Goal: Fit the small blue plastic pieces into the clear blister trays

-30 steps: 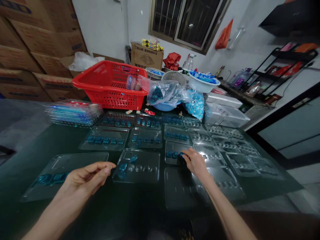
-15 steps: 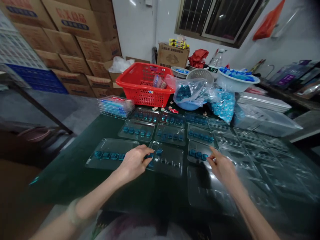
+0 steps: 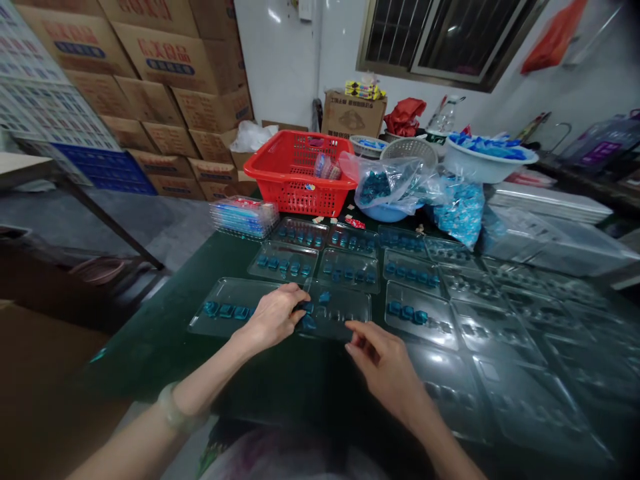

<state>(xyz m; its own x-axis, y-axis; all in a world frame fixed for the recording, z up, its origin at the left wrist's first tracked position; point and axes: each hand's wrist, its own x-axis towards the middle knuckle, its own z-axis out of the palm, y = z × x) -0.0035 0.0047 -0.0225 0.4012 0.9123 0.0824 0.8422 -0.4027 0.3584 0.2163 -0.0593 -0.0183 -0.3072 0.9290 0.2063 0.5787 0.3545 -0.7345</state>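
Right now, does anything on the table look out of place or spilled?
Yes. In the tray by the left hand, one blue piece lies askew, off the row of moulded shapes. A teal scrap lies alone near the left edge of the table, apart from every tray.

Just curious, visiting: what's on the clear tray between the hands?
On the clear tray, a blue piece lies toward the far side, and more blue shows beside the left hand. Whatever is beneath that hand is covered.
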